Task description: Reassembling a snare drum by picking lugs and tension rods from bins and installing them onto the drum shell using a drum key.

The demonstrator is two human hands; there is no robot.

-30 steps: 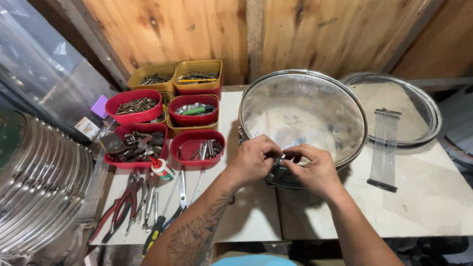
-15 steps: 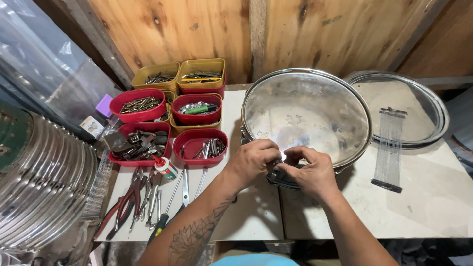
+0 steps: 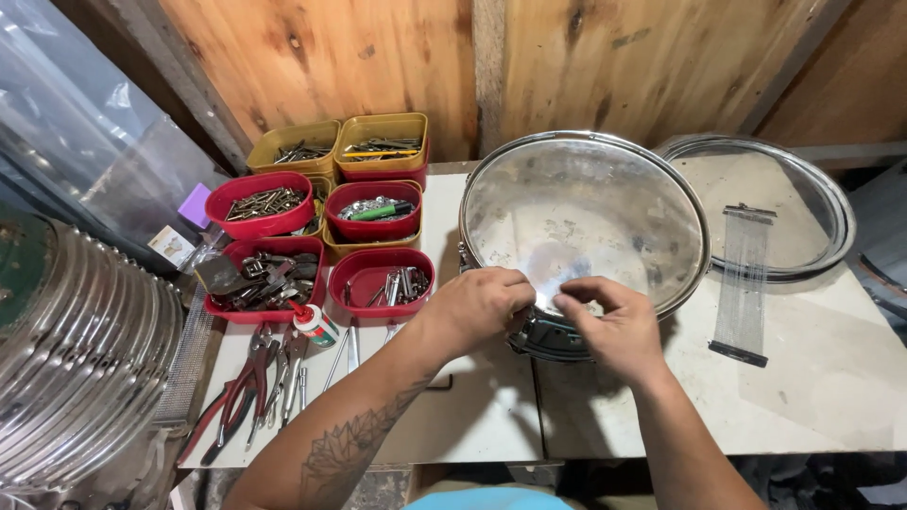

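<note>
Drum shell looks rigid, slick metal; I judge its near rim safest. My left hand and right hand pinch hardware there, fingers closed.

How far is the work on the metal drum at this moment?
Looks done: the drum shell lies open, a hoop with its skin and the snare wires set aside. In hand: left hand and right hand pinch a small fitting at its near side. Left: the hoop and wires remain off.
</note>
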